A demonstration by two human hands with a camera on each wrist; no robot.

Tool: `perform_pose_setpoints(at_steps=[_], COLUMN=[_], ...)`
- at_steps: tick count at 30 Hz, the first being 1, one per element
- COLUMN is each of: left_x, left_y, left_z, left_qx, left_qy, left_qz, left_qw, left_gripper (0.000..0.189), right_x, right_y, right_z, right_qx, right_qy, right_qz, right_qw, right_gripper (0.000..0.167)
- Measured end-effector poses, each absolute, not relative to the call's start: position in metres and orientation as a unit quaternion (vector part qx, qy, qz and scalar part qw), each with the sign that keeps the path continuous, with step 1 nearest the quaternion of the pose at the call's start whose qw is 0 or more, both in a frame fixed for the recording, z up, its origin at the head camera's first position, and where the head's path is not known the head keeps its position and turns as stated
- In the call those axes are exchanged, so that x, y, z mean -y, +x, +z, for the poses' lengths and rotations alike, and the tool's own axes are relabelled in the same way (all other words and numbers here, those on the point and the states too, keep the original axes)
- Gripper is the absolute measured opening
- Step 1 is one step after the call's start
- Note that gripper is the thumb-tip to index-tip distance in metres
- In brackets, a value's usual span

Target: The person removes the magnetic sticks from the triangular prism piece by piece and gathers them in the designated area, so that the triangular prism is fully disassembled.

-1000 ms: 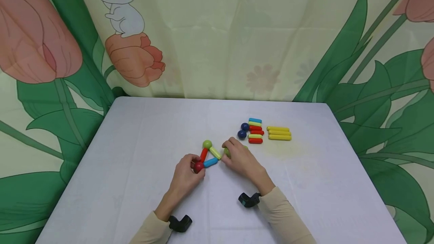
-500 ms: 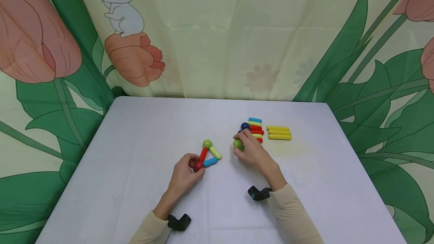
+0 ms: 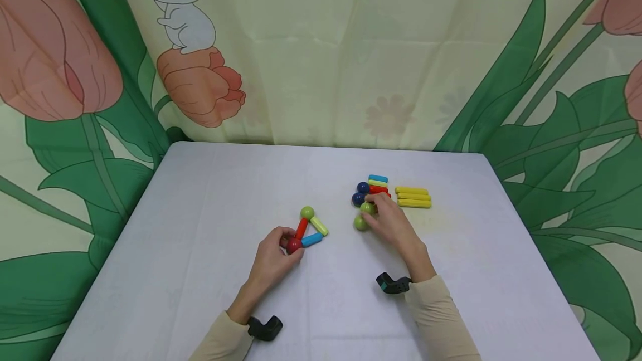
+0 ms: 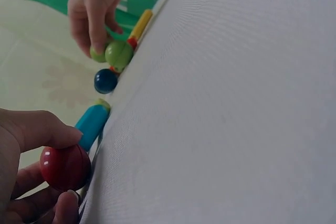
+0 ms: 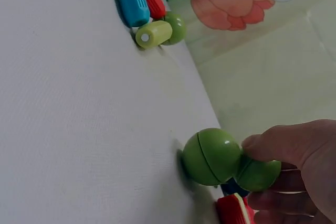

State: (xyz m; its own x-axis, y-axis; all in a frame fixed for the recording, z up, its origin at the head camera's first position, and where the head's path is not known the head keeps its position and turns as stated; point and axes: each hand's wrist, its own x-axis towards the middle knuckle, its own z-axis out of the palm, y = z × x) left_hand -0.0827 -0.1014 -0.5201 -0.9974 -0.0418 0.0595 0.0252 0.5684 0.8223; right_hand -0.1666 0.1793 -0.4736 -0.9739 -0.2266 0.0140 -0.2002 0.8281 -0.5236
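Note:
My left hand [image 3: 273, 255] grips a glossy red ball [image 3: 294, 246] on the table. A red rod [image 3: 301, 229] and a blue rod [image 3: 312, 239] run out from that ball. The red one reaches a green ball [image 3: 307, 213], from which a pale green rod [image 3: 319, 226] slants down to the blue rod's end. Further right, my right hand [image 3: 396, 227] pinches a green ball [image 5: 257, 174] between thumb and fingers. Touching it is a second green ball [image 5: 211, 157], outside the fingers, with a seam around its middle.
Two dark blue balls [image 3: 358, 199] lie beyond the right hand. Beside them is a stack of short rods [image 3: 378, 183] in blue, pale green and red, partly covered by the hand. Several yellow rods [image 3: 414, 196] lie further right. A printed curtain [image 3: 311, 60] hangs behind the table.
My right hand has moved right, away from the joined rods, taking green balls over beside the dark blue balls. The left hand stays on the red ball.

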Motion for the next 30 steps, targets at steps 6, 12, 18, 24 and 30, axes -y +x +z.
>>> perform_pose_setpoints(at_steps=[6, 12, 18, 24, 30], left_x=[0.102, 0.102, 0.102, 0.103, 0.103], left_y=[-0.083, -0.083, -0.083, -0.082, -0.083], left_z=[-0.521, -0.523, -0.525, -0.525, -0.525], left_qx=[0.886, 0.884, 0.883, 0.882, 0.883], left_qy=[0.002, -0.003, -0.007, -0.011, -0.012], left_qz=[-0.463, -0.466, -0.467, -0.467, -0.466], left_qw=[0.038, 0.044, 0.047, 0.053, 0.053], left_gripper=[0.044, 0.044, 0.045, 0.045, 0.043], right_x=[-0.180, -0.178, -0.178, -0.178, -0.176], right_y=[-0.168, -0.172, -0.177, -0.179, -0.179], right_z=[-0.479, -0.483, -0.485, -0.486, -0.483], right_qx=[-0.957, -0.959, -0.960, -0.958, -0.958], right_qy=[-0.105, -0.081, -0.068, -0.068, -0.065], right_qz=[-0.270, -0.270, -0.271, -0.274, -0.276], right_qw=[0.020, 0.024, 0.033, 0.041, 0.039], right_gripper=[0.045, 0.043, 0.039, 0.035, 0.035])
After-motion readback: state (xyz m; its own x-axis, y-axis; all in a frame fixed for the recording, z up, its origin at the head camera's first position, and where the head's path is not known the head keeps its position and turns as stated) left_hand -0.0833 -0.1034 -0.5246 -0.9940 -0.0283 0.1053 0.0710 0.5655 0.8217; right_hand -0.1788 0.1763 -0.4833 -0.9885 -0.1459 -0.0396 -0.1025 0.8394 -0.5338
